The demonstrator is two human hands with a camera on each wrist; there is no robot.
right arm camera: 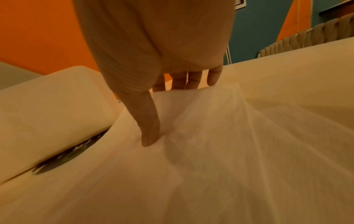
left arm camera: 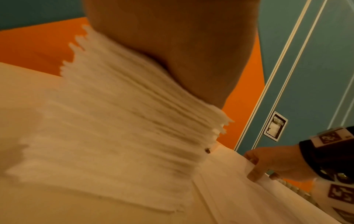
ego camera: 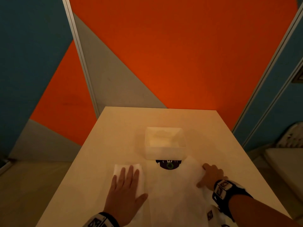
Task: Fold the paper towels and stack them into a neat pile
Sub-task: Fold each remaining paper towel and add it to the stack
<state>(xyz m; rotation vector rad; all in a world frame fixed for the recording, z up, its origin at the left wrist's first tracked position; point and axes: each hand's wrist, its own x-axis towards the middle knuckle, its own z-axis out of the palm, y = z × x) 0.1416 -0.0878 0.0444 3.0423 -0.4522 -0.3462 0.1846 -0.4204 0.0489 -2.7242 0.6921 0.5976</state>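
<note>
Left hand lies flat, fingers straight, pressing the pile of folded paper towels on the table. Right hand pinches the far edge of a spread paper towel (thumb on top, fingers underneath), just beside the pile.

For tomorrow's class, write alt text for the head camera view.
A left hand presses flat on a pile of folded paper towels while the right hand pinches an unfolded towel's edge on a table, before a translucent box.
</note>
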